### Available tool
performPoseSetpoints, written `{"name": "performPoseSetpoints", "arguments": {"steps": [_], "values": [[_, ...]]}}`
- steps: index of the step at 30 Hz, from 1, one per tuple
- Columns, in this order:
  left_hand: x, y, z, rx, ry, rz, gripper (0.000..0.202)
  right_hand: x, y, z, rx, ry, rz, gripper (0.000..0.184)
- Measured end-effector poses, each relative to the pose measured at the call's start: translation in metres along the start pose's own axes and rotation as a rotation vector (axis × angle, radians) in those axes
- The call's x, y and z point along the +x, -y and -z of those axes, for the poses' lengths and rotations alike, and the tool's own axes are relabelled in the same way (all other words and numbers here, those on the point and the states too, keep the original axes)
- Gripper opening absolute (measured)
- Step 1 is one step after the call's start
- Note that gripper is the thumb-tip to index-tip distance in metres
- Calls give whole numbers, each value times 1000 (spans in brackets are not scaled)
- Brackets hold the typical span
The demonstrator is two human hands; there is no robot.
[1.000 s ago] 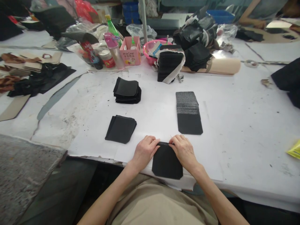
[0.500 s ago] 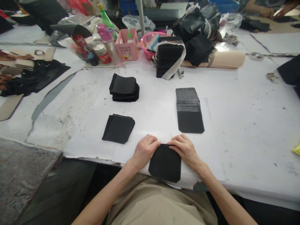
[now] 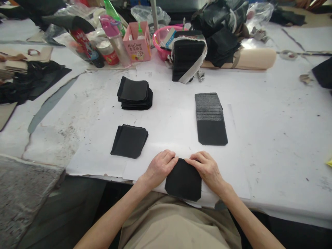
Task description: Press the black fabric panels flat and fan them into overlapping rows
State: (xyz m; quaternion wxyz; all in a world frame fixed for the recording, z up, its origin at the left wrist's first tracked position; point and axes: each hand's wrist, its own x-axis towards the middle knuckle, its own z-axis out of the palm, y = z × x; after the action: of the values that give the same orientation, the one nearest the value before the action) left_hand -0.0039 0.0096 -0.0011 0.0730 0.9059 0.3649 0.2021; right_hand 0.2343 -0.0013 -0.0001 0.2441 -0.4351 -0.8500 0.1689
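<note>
A black leather-like piece (image 3: 183,181) with cut corners lies at the table's front edge, right before me. My left hand (image 3: 162,166) grips its far edge at the left, fingers bent and thumb pressed down. At the right of that same edge, my right hand (image 3: 206,167) pinches with thumb and fingers. Beyond my left hand rests a small pile of black pieces (image 3: 129,141), and farther back a taller stack (image 3: 135,90). Overlapping pieces with grey fuzzy strips (image 3: 210,116) lie in a row beyond my right hand.
At the back stand a pink box (image 3: 137,46), a pink basin (image 3: 160,38), a clear bottle with a pink lid (image 3: 120,48) and a bound black bundle (image 3: 185,57). A beige roll (image 3: 256,58) lies to their right. Black scraps (image 3: 36,77) are at left.
The view has shifted slightly, so the tabletop things appear a little higher. Both hands stay on the far edge of the black piece, the right fingers slightly shifted.
</note>
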Motion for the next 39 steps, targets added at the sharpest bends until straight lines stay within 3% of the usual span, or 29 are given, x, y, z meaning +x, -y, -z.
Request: {"name": "performPoseSetpoints", "arguments": {"steps": [13, 28, 39], "values": [[0, 3, 2, 65, 72, -105, 22, -1, -1, 2, 0, 52, 8, 27], [-2, -2, 5, 121, 65, -90, 25, 0, 2, 3, -71, 76, 5, 29], [-3, -9, 7, 177, 151, -74, 35, -1, 2, 6, -85, 112, 33, 31]]}}
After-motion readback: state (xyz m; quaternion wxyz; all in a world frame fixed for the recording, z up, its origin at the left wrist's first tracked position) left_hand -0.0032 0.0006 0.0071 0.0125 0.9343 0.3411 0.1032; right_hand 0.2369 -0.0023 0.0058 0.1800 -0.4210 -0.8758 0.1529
